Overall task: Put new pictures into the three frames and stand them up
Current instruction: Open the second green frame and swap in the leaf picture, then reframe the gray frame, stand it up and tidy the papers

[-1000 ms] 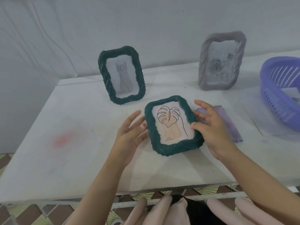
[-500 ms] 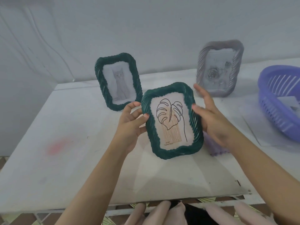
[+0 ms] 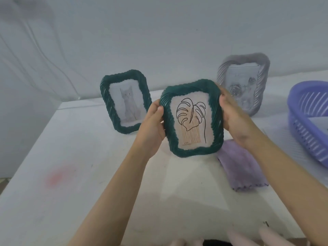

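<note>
Holding the green leaf frame (image 3: pixel 192 119) above the tabletop (image 3: pixel 88 183) between the left hand (image 3: pixel 152 125) and the right hand (image 3: pixel 234 118)

The left hand grips the frame's left edge, thumb laid over the front of the ribbed rim and the other fingers hidden behind it. The right hand grasps the right edge the same way, its thumb on the front near the top corner. The green leaf frame is lifted clear of the tabletop in the middle of the scene, upright and tilted slightly, its face toward the viewer. Inside it is a line drawing of a large split leaf over a tan striped rectangle.

Farther back and to the left, the cat frame (image 3: pixel 126 102), also dark green, stands on the tabletop leaning back, showing a picture of a seated grey cat. Farther back and to the right, partly hidden behind the right hand, the grey frame (image 3: pixel 246 82) stands upright with a pale rose picture.

A folded purple cloth (image 3: pixel 243 167) lies flat on the tabletop just below the right wrist. At the right edge sits a purple basket (image 3: pixel 305 121) with slatted sides, only partly in view. A faint pink smudge (image 3: pixel 59 176) marks the white tabletop on the near left. A pale wall (image 3: pixel 159 32) rises behind everything.
</note>
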Available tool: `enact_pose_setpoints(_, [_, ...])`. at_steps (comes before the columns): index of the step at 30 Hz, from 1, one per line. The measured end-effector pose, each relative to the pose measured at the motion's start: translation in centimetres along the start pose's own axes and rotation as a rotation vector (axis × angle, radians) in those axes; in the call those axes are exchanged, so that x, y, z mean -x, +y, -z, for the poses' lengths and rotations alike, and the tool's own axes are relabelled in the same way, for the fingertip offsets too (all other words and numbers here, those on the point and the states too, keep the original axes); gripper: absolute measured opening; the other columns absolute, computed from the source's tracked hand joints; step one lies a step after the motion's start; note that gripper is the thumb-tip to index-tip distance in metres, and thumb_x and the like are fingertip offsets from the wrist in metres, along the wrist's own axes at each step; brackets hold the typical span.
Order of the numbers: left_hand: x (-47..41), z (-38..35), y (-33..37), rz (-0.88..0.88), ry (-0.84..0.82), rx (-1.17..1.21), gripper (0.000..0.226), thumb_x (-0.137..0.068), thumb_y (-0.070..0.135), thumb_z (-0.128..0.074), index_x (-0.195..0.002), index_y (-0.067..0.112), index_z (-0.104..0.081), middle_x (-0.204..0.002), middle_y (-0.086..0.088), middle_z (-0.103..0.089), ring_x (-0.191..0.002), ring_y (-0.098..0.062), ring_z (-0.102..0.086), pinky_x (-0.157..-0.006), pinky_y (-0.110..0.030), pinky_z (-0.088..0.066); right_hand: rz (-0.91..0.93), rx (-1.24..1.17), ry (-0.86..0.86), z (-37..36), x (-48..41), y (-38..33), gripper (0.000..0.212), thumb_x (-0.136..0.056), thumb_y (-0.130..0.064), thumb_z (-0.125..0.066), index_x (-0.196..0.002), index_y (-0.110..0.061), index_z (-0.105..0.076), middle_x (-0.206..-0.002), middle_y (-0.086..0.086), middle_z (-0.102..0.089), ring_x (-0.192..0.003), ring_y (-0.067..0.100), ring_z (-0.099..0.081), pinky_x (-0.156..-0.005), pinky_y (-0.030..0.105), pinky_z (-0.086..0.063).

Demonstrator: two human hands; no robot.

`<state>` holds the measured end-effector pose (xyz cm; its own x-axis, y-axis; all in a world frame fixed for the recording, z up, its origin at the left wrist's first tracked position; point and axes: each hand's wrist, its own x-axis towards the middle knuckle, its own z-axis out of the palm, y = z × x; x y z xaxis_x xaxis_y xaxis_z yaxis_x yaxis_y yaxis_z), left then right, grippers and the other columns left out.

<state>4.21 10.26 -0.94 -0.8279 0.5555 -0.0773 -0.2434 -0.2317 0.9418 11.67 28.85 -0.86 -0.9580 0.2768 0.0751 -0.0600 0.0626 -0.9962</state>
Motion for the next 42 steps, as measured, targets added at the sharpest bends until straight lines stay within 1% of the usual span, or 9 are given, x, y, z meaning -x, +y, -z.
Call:
enact_pose_setpoints(6, [-3.6, 0.1, 1.2, 0.115, 0.001, -0.071, 0.039, -0.098, 0.045, -0.025, -0.105, 0.025, -0.058, -0.109, 0.002, -0.067, -0.102, -0.01, -0.062, -0.09, -0.033, -0.048, 0.046, -0.112, -0.04, 0.3, -2.9, 0.1, 0.035, -0.099, -0.032, -0.029, -0.13, -0.041, -0.043, -0.138, -0.012, -0.048, -0.128, 0.005, -0.043, -0.111, 0.04, -0.031])
enact_pose_setpoints(11, [-5.9, 0.6, 1.7, -0.022, -0.007, -0.112, 0.039, -0.102, 0.032, -0.023, -0.13, 0.018, -0.045, -0.131, -0.005, -0.056, -0.121, -0.018, -0.053, -0.103, -0.042, -0.042, 0.069, -0.195, -0.063, 0.5, -6.0, -0.1, 0.041, -0.101, -0.019, -0.026, -0.14, -0.025, -0.035, -0.143, -0.008, -0.043, -0.131, 0.005, -0.039, -0.114, 0.035, -0.026])
enact_pose_setpoints(19, [-9.1, 1.1, 1.2, -0.139, 0.065, -0.199, 0.04, -0.094, 0.037, -0.032, -0.125, 0.061, -0.039, -0.145, 0.016, -0.039, -0.133, -0.01, -0.037, -0.112, -0.044, -0.028, 0.056, -0.205, -0.001, 0.2, -9.3, 1.2, 0.039, -0.099, -0.02, -0.031, -0.134, -0.037, -0.036, -0.147, -0.01, -0.036, -0.134, 0.005, -0.033, -0.115, 0.037, -0.022])
enact_pose_setpoints(24, [-10.0, 0.7, 0.4, -0.215, 0.162, -0.298, 0.046, -0.096, 0.034, -0.03, -0.122, 0.071, -0.025, -0.153, 0.005, -0.026, -0.14, -0.021, -0.025, -0.115, -0.05, -0.016, 0.067, -0.197, 0.065, 0.3, -9.9, 1.9, 0.042, -0.096, -0.024, -0.036, -0.132, -0.046, -0.034, -0.151, -0.012, -0.027, -0.139, 0.007, -0.024, -0.117, 0.039, -0.019])
enact_pose_setpoints(28, [-10.2, 0.3, 0.0, -0.279, 0.173, -0.365, 0.053, -0.101, 0.019, -0.025, -0.135, 0.059, -0.018, -0.153, 0.018, -0.019, -0.141, -0.013, -0.019, -0.117, -0.033, -0.017, 0.078, -0.123, 0.097, 0.2, -9.9, 2.5, 0.044, -0.097, -0.026, -0.037, -0.125, -0.06, -0.033, -0.15, -0.015, -0.028, -0.138, 0.008, -0.025, -0.115, 0.043, -0.021])
enact_pose_setpoints(32, [-10.5, 0.3, -0.1, -0.266, 0.16, -0.361, 0.049, -0.102, 0.014, -0.024, -0.143, 0.041, -0.021, -0.142, 0.026, -0.027, -0.126, 0.013, -0.03, -0.107, -0.012, -0.022, 0.096, -0.036, 0.133, 0.0, -9.8, 2.4, 0.046, -0.101, -0.015, -0.03, -0.135, -0.046, -0.026, -0.136, -0.033, -0.025, -0.131, -0.007, -0.018, -0.117, 0.032, -0.013])
enact_pose_setpoints(36, [-10.3, 0.0, 0.1, -0.258, 0.194, -0.431, 0.047, -0.102, 0.015, -0.024, -0.144, 0.036, -0.021, -0.135, 0.022, -0.037, -0.091, 0.031, -0.042, -0.08, 0.003, -0.034, 0.065, 0.015, 0.138, -0.4, -9.4, 1.7, 0.042, -0.101, -0.021, -0.029, -0.135, -0.046, -0.027, -0.138, -0.026, -0.025, -0.128, -0.005, -0.018, -0.116, 0.032, -0.016])
enact_pose_setpoints(39, [-9.8, -0.1, -0.2, -0.233, 0.252, -0.519, 0.046, -0.102, 0.022, -0.023, -0.146, 0.036, -0.018, -0.094, 0.017, -0.048, -0.064, 0.018, -0.047, -0.063, 0.004, -0.033, 0.065, 0.106, 0.176, -0.5, -8.4, 1.2, 0.044, -0.101, -0.02, -0.03, -0.142, -0.032, -0.024, -0.145, -0.014, -0.027, -0.127, -0.006, -0.024, -0.114, 0.031, -0.02])
enact_pose_setpoints(42, [-8.7, -0.6, -0.6, -0.189, 0.281, -0.575, 0.048, -0.101, 0.023, -0.027, -0.148, 0.03, -0.014, -0.114, 0.011, -0.054, -0.102, 0.008, -0.048, -0.087, -0.003, -0.028, 0.041, 0.229, 0.217, 0.1, -7.1, 1.2, 0.047, -0.099, -0.02, -0.035, -0.144, -0.022, -0.022, -0.133, 0.024, -0.045, -0.111, 0.023, -0.05, -0.095, 0.026, -0.036])
